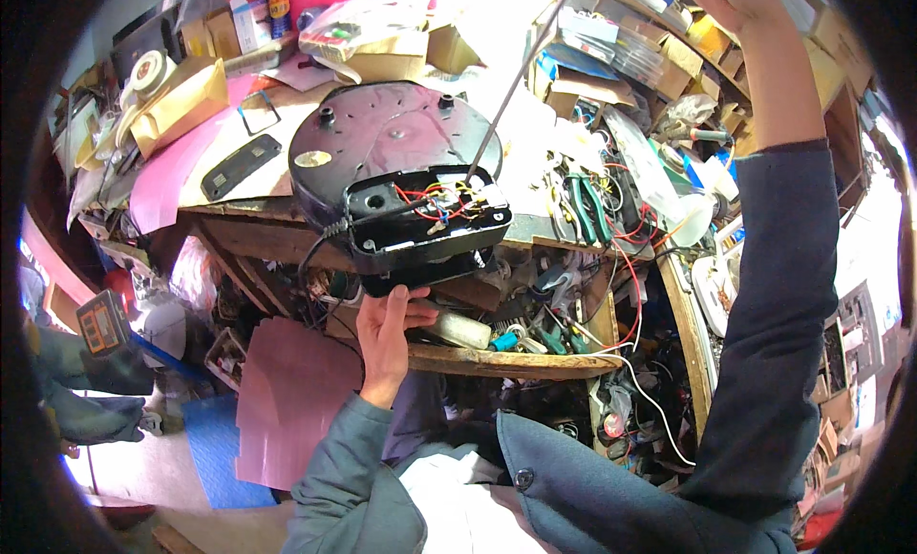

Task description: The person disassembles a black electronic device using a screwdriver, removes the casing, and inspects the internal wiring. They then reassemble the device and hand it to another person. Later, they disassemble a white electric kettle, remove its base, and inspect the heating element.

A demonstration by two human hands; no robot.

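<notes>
cluttered workbench [525,196]; one black appliance [396,153]; one left hand [385,336] at its edge

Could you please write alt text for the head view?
A round black appliance overhangs a cluttered bench, its open compartment showing coloured wires. The left hand is at the appliance's near edge; the right hand is raised, partly out of view.

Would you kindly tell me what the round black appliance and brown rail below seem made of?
The round black appliance looks like glossy moulded plastic, given its smooth reflective face, though painted metal is possible. The brown rail seems unpainted wood, given its uneven brown surface.
</notes>
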